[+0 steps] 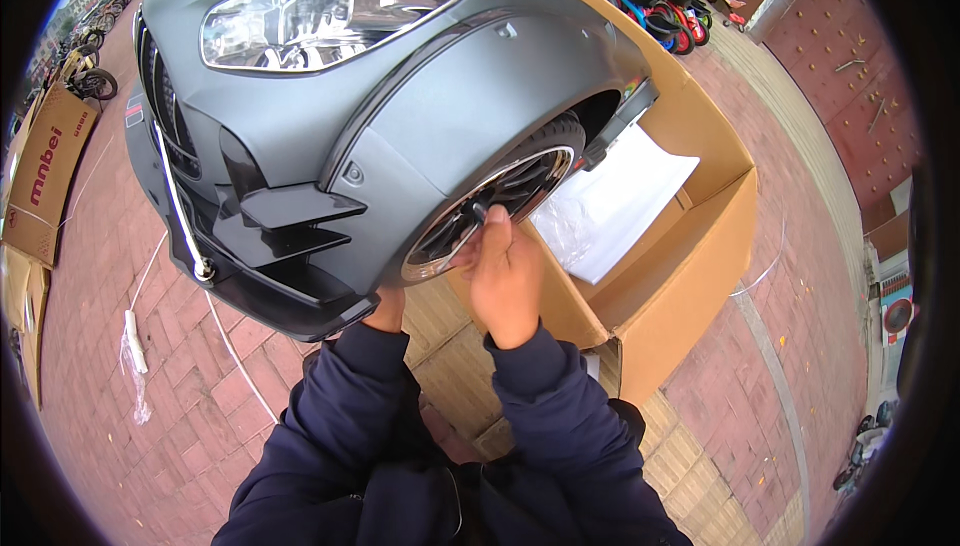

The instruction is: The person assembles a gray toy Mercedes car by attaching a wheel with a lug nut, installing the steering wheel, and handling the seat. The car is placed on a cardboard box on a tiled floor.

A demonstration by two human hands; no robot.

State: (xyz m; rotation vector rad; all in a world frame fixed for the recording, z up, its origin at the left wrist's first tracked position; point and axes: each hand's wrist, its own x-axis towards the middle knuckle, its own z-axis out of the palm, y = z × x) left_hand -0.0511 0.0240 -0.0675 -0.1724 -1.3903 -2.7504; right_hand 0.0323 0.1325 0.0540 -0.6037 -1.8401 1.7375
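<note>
A matte grey ride-on toy car [440, 106] stands with its front end toward me, partly over a cardboard box. Its black front wheel [525, 181] has a shiny silver rim. My right hand [508, 276] is closed at the middle of this wheel, thumb and fingers pinching a small black part [483, 213] at the hub. What kind of part it is does not show clearly. My left hand [386, 309] reaches under the car's lower edge below the wheel, and its fingers are hidden behind the bodywork.
The open cardboard box [690, 266] beside the wheel holds a white sheet [630, 206] and clear plastic. A white cord [228, 346] lies on the brick paving at left. Other cartons [50, 166] stand far left; several small bikes [660, 6] stand at the back right.
</note>
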